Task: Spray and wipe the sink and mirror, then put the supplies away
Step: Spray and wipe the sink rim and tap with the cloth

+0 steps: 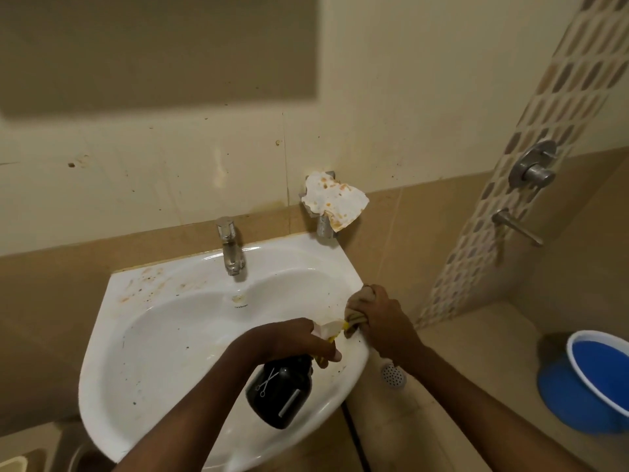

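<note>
A white sink hangs on the wall, with brown stains on its back left ledge and specks in the bowl. Over the bowl's right side my left hand grips the neck of a black spray bottle with a white and yellow trigger head pointing right. My right hand holds a bunched tan cloth on the sink's right rim, just past the nozzle. The mirror is on the wall at upper left, blurred.
A chrome tap stands at the sink's back. A stained paper lies on a metal wall holder right of it. Shower valve and spout are on the right wall. A blue basin and a floor drain lie below.
</note>
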